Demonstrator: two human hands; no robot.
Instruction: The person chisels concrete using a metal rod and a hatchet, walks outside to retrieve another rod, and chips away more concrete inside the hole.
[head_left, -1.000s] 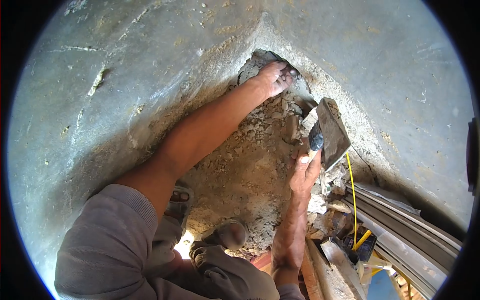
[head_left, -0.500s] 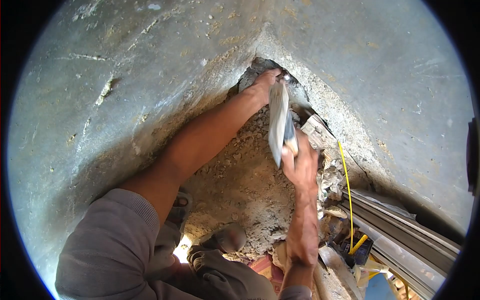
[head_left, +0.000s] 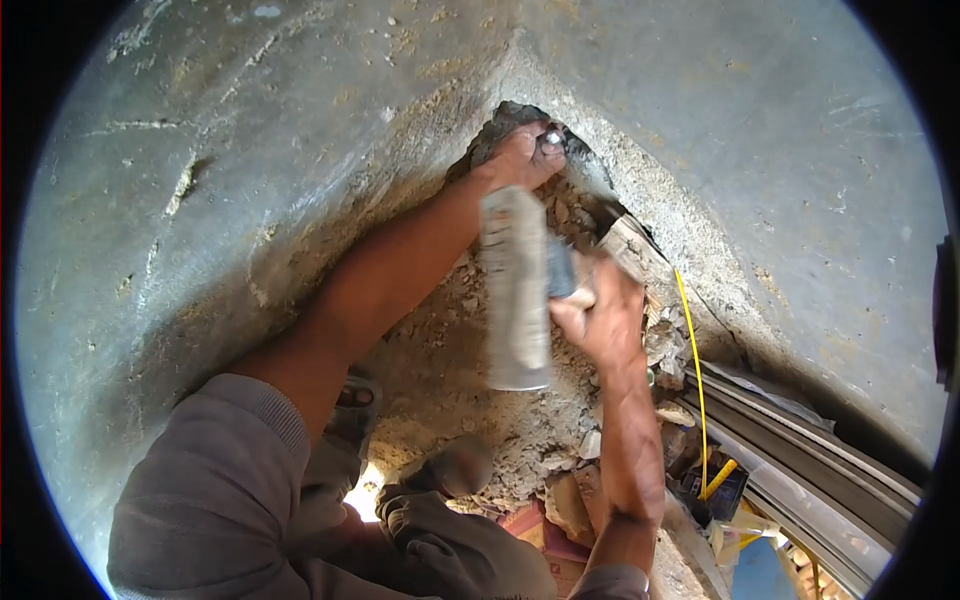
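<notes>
Fingers of the right hand [head_left: 612,312] close round a long-headed, dark-necked grey tool [head_left: 515,290], blurred; the farther left hand [head_left: 522,155] curls at a shiny tip [head_left: 553,138], grip unclear.

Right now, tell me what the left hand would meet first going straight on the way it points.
The left hand would likely meet the chipped wall edge first, though depth there is unclear.

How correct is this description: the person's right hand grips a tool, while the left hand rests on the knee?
Only the left hand is misread: the head view shows it reaching up to the broken-out hole, not resting. The right hand does grip a tool.
</notes>
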